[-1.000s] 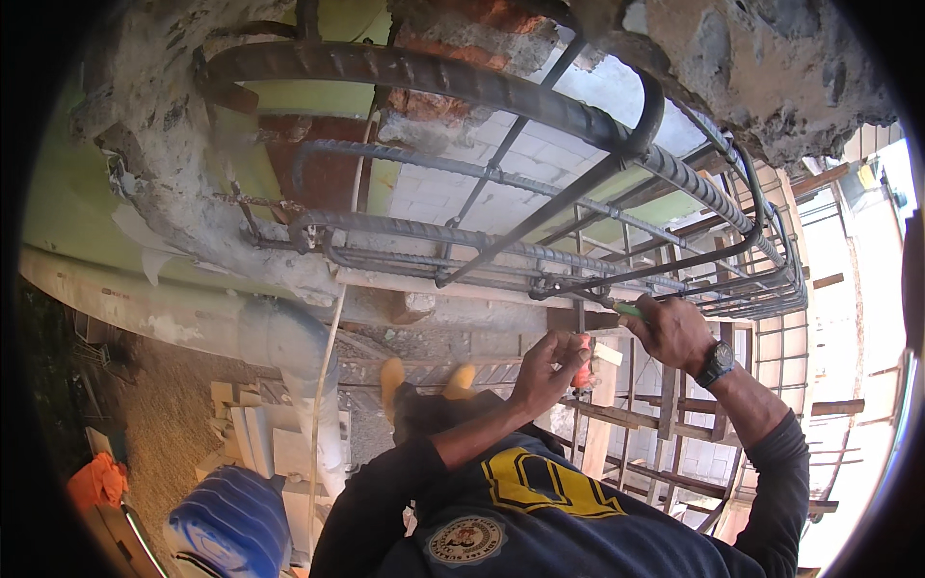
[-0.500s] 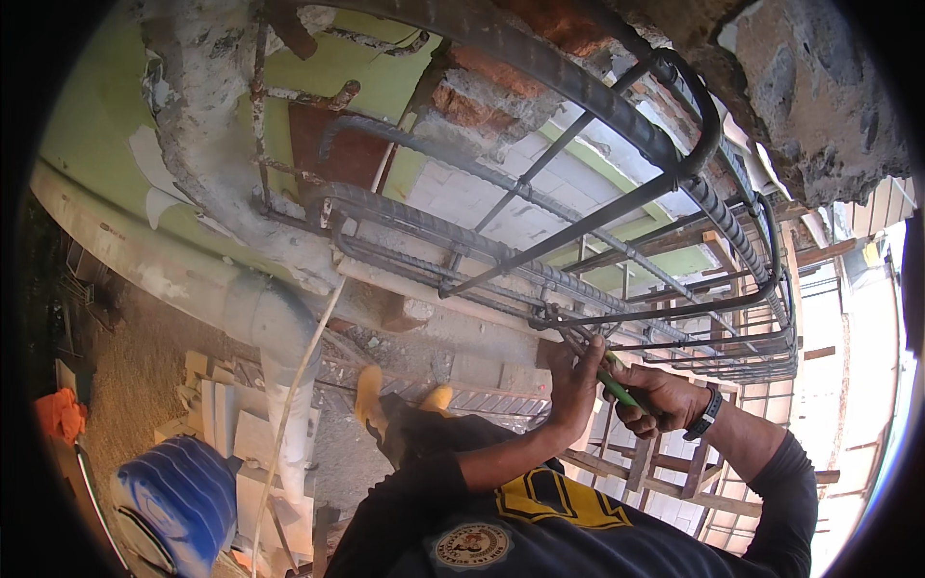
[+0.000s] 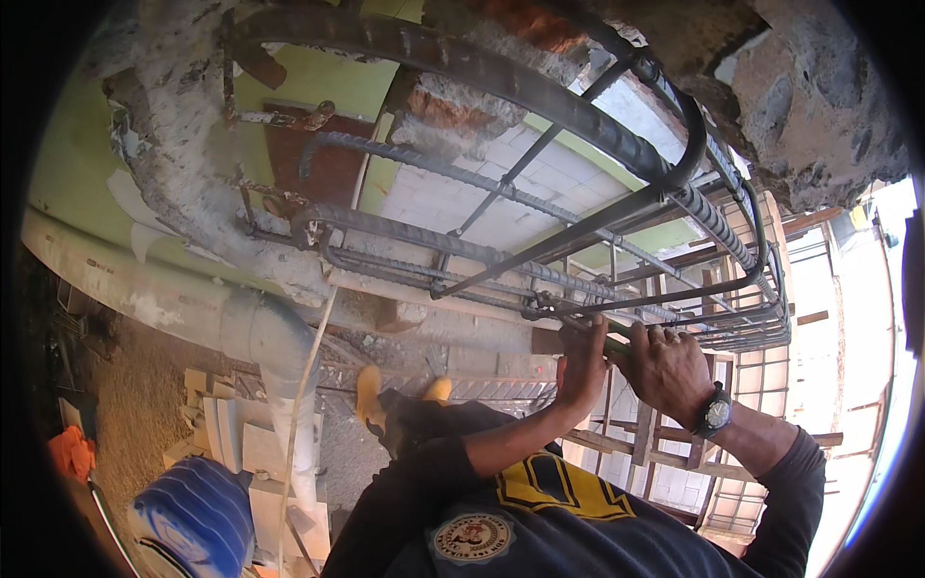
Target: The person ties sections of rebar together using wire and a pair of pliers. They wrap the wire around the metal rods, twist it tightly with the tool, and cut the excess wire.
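A cage of steel rebar [image 3: 568,246] runs from the broken wall away to the right. Both hands are at its lower edge, around a pair of green-handled pincers [image 3: 617,332]. My left hand [image 3: 582,368] is closed round one handle, thumb upward. On the other handle my right hand [image 3: 667,371] is closed, knuckles up and a watch on the wrist. The pincers' head sits against the lower bars, by a bent stirrup end [image 3: 541,306]; its jaws are mostly hidden by my left fingers and the steel.
Broken concrete [image 3: 819,106] overhangs at upper right. A pale pipe [image 3: 265,328] bends down at left beside a thin pole [image 3: 306,385]. Below are yellow boots [image 3: 369,390], stacked boards [image 3: 226,429] and a blue striped bundle [image 3: 198,515]. Timber framing [image 3: 655,443] stands under the cage.
My right hand has rolled over, from palm side showing to knuckles up, swinging the pincers' handles upward. My left hand stays at the same bars. The view has shifted slightly.
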`<act>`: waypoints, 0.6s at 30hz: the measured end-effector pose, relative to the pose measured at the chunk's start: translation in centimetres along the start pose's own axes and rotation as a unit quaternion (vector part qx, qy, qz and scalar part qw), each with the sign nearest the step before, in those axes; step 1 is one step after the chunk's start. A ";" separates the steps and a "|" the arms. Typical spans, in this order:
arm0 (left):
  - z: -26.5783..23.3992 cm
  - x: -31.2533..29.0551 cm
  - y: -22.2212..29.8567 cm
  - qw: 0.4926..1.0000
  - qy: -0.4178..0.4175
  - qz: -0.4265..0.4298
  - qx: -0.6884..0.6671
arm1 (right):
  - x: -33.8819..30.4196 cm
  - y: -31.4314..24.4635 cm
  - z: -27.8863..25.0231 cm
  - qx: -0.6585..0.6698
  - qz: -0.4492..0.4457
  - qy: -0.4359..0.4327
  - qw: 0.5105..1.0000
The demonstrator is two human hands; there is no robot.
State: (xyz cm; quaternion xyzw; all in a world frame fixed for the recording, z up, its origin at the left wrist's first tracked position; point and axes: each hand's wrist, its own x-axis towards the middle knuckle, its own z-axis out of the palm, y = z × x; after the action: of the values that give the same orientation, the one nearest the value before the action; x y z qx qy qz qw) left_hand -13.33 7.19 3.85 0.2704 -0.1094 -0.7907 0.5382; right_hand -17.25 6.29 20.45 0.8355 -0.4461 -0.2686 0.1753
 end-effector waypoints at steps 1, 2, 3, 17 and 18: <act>-0.2 -0.6 0.7 0.999 -0.001 -0.038 -0.022 | 0.0 0.8 0.3 0.024 0.004 -0.023 0.999; -0.3 -0.9 0.5 0.999 -0.002 -0.041 -0.023 | 0.2 1.3 0.4 0.048 0.007 -0.044 0.998; -0.9 -1.6 0.3 0.999 0.033 -0.022 -0.024 | 0.6 1.2 -0.3 0.073 -0.005 -0.048 0.996; -0.7 -3.0 2.7 0.976 -0.086 -0.185 -0.082 | 1.9 4.0 0.0 0.571 0.218 -0.322 0.723; -0.8 -2.9 2.7 0.976 -0.086 -0.182 -0.083 | 2.3 3.7 -0.6 0.529 0.233 -0.331 0.745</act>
State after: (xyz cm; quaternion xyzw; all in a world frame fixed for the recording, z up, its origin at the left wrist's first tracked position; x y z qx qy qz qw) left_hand -9.99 8.88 5.32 0.1717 -0.0381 -0.9020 0.3943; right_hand -18.23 2.42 22.24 0.5225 -0.7277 -0.2002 -0.3967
